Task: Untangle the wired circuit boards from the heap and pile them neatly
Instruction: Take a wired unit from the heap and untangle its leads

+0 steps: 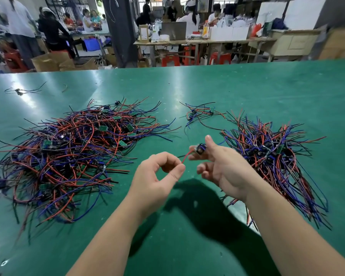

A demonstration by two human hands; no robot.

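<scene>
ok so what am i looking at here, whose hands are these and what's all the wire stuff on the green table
This is one picture from a camera worn on a person's head, looking down at their own bare hands. On the green table lie a big tangled heap of wired circuit boards on the left, a neater pile on the right, and a small cluster behind. The right hand holds one small board; the left hand pinches its red wire.

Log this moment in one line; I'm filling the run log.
left hand pinches red wire | right hand holds small dark wired circuit board | tangled red-blue-black heap left | sorted pile right
</scene>
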